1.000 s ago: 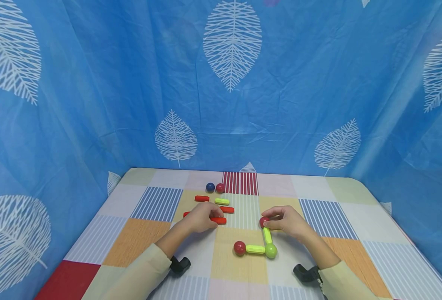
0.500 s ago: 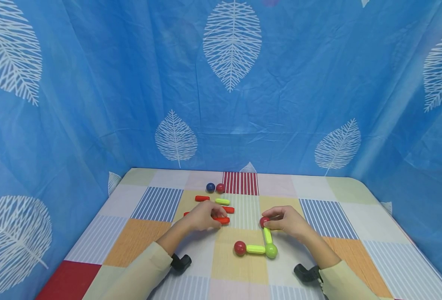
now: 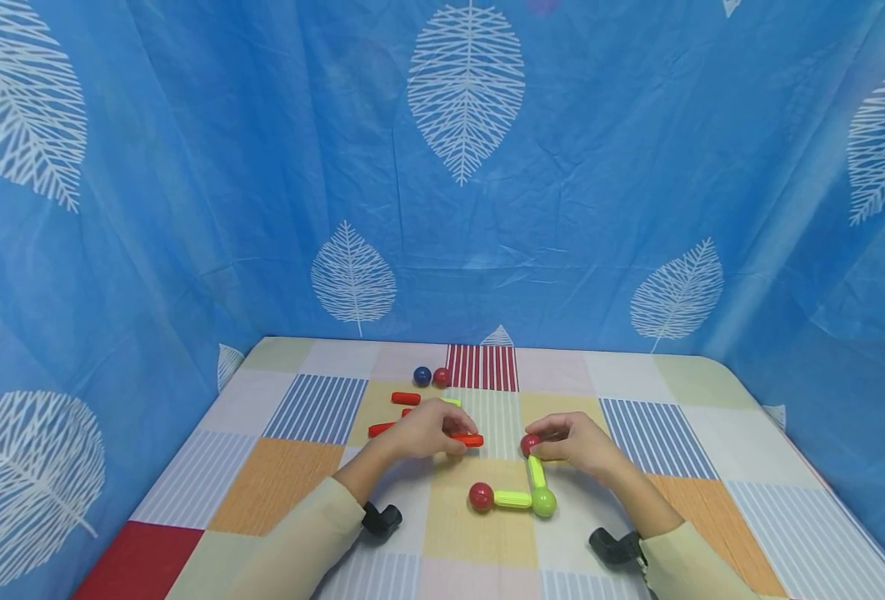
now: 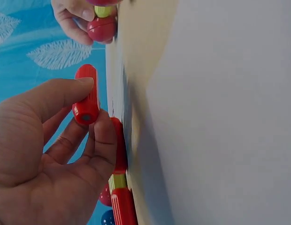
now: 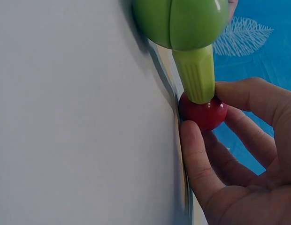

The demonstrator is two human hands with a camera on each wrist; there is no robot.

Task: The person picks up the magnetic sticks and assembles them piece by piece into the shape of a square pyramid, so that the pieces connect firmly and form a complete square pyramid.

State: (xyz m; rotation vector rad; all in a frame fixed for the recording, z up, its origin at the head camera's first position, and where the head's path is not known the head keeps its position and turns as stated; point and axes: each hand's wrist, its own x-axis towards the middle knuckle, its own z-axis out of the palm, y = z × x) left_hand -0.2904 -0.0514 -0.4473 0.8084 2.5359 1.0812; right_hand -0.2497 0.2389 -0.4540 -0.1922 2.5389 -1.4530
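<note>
Left hand point(image 3: 427, 432) pinches red rod point(image 3: 472, 439) just off tabletop point(image 3: 480, 537); head view half hides it, left wrist view shows its grey-centred end. Next, an L: near red ball point(image 3: 481, 497), near lime rod point(image 3: 512, 499), green ball point(image 3: 543, 502), far lime rod point(image 3: 536, 472), far red ball point(image 3: 529, 444). Green ball's seam shows only in right wrist view. Right hand point(image 3: 579, 443) holds far red ball between thumb and fingers.

Loose balls point(image 3: 422, 377) lie behind loose rods point(image 3: 406, 399); joined pieces point(image 3: 543, 502) (nearer) lie right.
</note>
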